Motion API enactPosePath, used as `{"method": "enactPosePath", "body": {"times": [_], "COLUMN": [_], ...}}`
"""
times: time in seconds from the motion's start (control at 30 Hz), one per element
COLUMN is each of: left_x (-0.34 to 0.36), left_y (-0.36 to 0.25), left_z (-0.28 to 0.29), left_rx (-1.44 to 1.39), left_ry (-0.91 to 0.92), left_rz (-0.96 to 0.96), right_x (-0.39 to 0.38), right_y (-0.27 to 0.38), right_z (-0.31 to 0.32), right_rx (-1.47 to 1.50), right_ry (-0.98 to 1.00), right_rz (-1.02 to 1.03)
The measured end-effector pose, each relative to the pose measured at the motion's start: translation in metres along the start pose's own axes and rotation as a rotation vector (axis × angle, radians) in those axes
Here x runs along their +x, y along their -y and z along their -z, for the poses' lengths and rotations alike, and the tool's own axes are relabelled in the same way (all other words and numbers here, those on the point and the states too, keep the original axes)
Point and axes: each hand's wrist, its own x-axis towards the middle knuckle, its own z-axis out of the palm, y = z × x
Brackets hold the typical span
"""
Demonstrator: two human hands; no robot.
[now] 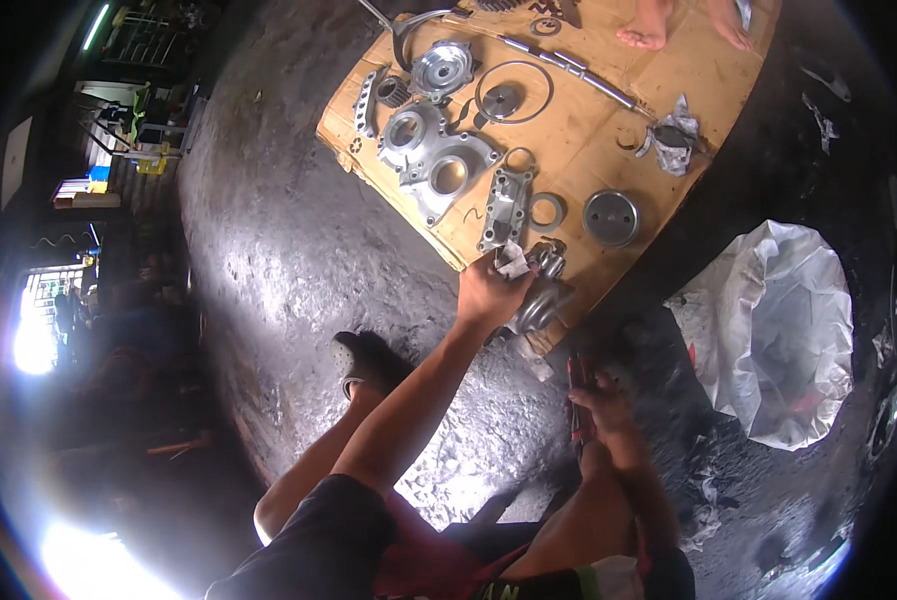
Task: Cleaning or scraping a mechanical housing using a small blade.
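Observation:
Reaching over the cardboard's near edge, my left hand (490, 295) has its fingers closed on a crumpled white scrap (511, 261), cloth or paper. Just beyond it lies a long grey metal housing (508, 207); a rounded metal part (540, 303) sits right beside the hand. Lower and to the right, my right hand (602, 402) is wrapped around a red-handled tool (575, 395), held upright close to my knee. The tool's working end is too dark to make out.
Cardboard (588, 140) carries a large grey casing (430, 160), a round cover (442, 68), a shaft (573, 70), a piston-like cup (610, 218) and rings. Another person's bare foot (644, 28) stands at its far edge. A white sack (768, 330) stands open at right.

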Motion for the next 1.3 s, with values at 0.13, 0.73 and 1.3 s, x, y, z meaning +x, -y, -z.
{"method": "enactPosePath", "body": {"times": [0.13,0.73,1.3], "left_x": [0.005,-0.003,0.005], "left_y": [-0.008,-0.005,-0.005], "left_z": [-0.005,-0.014,-0.009], "left_rx": [0.045,-0.023,0.054], "left_ry": [0.026,0.000,0.120], "left_rz": [0.016,0.013,0.176], "right_x": [0.004,0.025,0.019], "right_y": [-0.002,-0.032,-0.024], "right_z": [0.004,0.012,0.003], "right_rx": [0.103,0.190,0.288], "right_ry": [0.036,0.108,0.007], "right_rz": [-0.009,0.008,0.137]}}
